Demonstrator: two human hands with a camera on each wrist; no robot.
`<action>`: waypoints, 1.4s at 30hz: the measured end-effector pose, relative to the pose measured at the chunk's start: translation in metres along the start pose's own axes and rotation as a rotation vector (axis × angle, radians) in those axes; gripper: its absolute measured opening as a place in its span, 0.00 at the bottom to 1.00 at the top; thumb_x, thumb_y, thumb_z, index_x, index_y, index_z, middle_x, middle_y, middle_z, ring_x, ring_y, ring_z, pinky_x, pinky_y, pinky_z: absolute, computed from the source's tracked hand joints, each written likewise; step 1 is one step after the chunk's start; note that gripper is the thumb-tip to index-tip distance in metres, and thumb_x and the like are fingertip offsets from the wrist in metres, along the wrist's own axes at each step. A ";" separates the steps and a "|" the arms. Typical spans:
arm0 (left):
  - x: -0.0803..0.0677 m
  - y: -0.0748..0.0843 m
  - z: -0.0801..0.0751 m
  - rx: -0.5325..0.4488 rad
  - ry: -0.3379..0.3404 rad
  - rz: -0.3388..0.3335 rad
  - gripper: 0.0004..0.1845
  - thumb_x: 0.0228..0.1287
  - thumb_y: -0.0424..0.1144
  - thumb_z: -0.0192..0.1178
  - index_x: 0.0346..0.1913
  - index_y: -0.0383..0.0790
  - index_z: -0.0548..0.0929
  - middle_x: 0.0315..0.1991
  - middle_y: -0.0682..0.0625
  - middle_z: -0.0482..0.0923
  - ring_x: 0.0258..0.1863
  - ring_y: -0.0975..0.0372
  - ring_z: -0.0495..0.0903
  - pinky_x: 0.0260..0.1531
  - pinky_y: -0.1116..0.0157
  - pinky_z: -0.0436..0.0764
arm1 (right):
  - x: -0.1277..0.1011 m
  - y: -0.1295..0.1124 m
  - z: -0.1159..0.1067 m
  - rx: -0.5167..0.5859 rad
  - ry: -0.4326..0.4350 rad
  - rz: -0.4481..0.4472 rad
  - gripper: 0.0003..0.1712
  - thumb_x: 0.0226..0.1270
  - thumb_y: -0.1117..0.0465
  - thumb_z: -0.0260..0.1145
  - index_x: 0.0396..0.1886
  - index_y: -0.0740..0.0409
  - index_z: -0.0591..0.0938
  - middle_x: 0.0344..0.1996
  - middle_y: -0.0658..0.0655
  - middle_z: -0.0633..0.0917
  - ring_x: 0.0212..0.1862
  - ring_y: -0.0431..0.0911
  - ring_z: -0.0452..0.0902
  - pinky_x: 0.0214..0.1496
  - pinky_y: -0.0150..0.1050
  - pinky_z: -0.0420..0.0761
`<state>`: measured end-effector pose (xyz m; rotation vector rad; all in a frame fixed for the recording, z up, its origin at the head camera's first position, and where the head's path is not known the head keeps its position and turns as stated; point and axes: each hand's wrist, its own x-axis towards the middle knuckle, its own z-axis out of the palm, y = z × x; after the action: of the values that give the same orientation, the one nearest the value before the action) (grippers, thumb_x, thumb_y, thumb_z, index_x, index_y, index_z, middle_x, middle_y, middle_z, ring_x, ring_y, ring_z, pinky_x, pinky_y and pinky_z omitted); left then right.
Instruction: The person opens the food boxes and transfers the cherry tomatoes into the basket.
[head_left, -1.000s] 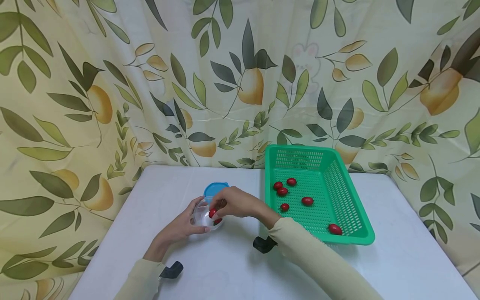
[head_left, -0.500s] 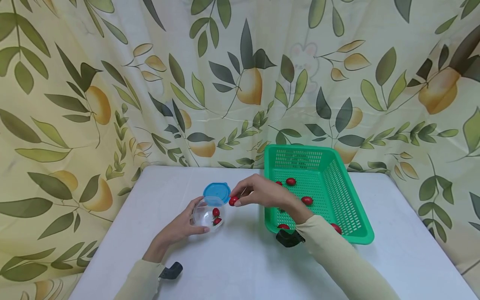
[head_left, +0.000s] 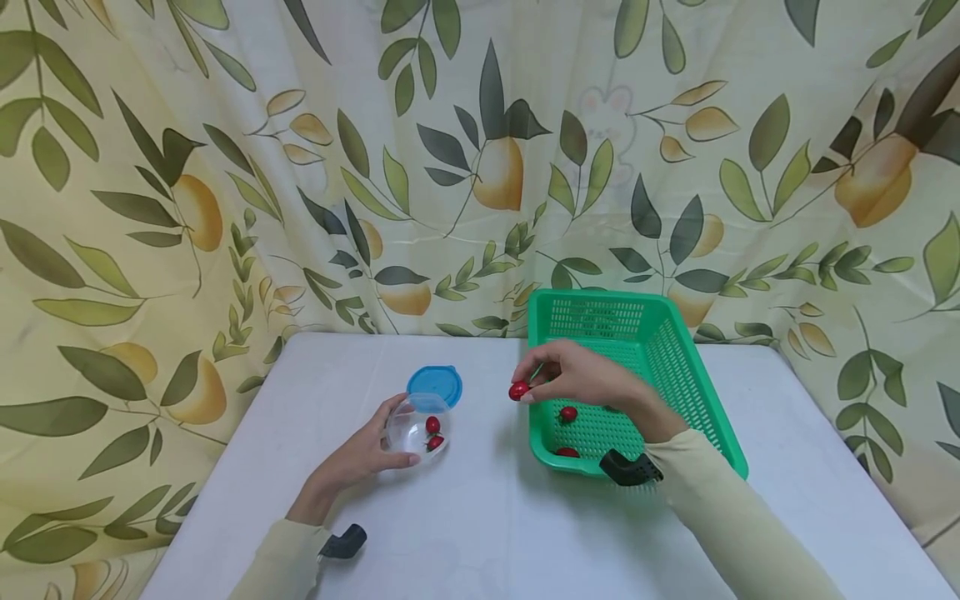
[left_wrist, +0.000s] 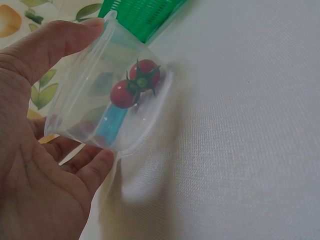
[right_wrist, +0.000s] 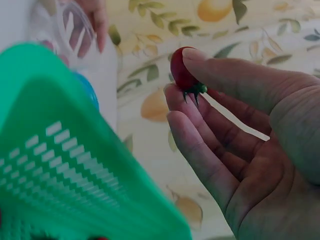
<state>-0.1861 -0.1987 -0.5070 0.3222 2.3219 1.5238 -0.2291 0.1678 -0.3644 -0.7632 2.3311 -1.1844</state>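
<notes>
My left hand (head_left: pixel 371 450) grips a clear plastic tub (left_wrist: pixel 80 95) on the table, thumb on one side and fingers on the other. Two cherry tomatoes with green stems lie inside; one tomato (left_wrist: pixel 148 72) shows its stem star to the left wrist camera. Above the left rim of a green basket (head_left: pixel 543 450), my right hand (head_left: pixel 585 379) pinches another cherry tomato (right_wrist: pixel 182 70) between thumb and fingertips, its green stem pointing down. More tomatoes lie in the basket, one red tomato (head_left: pixel 567 414) near its left wall; the right hand and arm hide others.
A blue lid (head_left: pixel 435 385) lies flat on the table just behind the tub. White cloth covers the table (head_left: pixel 465 525). Behind it hangs a curtain (head_left: pixel 480 167) printed with fruit and leaves.
My right hand has moved right from the tub to the basket's left rim, carrying a tomato out of the tub. The left hand and tub have stayed in place.
</notes>
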 end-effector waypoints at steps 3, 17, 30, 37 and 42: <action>0.000 -0.001 0.000 0.004 0.002 0.002 0.55 0.56 0.43 0.76 0.80 0.54 0.51 0.78 0.47 0.58 0.79 0.44 0.50 0.71 0.35 0.59 | -0.009 0.006 -0.011 -0.002 0.001 -0.002 0.14 0.63 0.59 0.75 0.48 0.54 0.86 0.39 0.53 0.89 0.42 0.54 0.85 0.46 0.42 0.84; 0.000 -0.002 0.001 0.002 -0.001 0.005 0.55 0.56 0.44 0.76 0.80 0.55 0.51 0.78 0.47 0.58 0.79 0.44 0.49 0.71 0.35 0.58 | -0.045 0.050 -0.053 -0.069 0.083 0.091 0.16 0.64 0.57 0.75 0.49 0.57 0.86 0.43 0.57 0.86 0.41 0.53 0.82 0.45 0.40 0.82; 0.001 -0.001 0.001 0.000 -0.001 0.003 0.55 0.56 0.44 0.77 0.80 0.55 0.51 0.78 0.47 0.58 0.79 0.45 0.49 0.71 0.35 0.58 | -0.061 0.073 -0.073 -0.100 0.131 0.164 0.19 0.67 0.56 0.73 0.53 0.60 0.84 0.48 0.59 0.87 0.52 0.54 0.78 0.51 0.43 0.81; 0.000 0.000 0.000 0.000 0.001 0.002 0.55 0.56 0.44 0.77 0.80 0.55 0.51 0.78 0.48 0.58 0.79 0.45 0.50 0.71 0.35 0.59 | -0.058 0.060 -0.071 -0.244 0.205 0.168 0.26 0.66 0.53 0.73 0.59 0.60 0.82 0.57 0.62 0.84 0.62 0.60 0.76 0.59 0.53 0.80; 0.001 0.000 0.000 0.000 0.005 -0.001 0.55 0.56 0.44 0.77 0.80 0.54 0.51 0.78 0.47 0.58 0.79 0.45 0.50 0.71 0.36 0.59 | -0.046 0.038 -0.061 -0.234 0.227 0.111 0.21 0.66 0.55 0.74 0.56 0.59 0.84 0.52 0.57 0.86 0.57 0.56 0.80 0.57 0.50 0.80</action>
<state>-0.1868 -0.1988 -0.5072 0.3180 2.3255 1.5258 -0.2400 0.2521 -0.3572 -0.5898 2.6970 -1.0074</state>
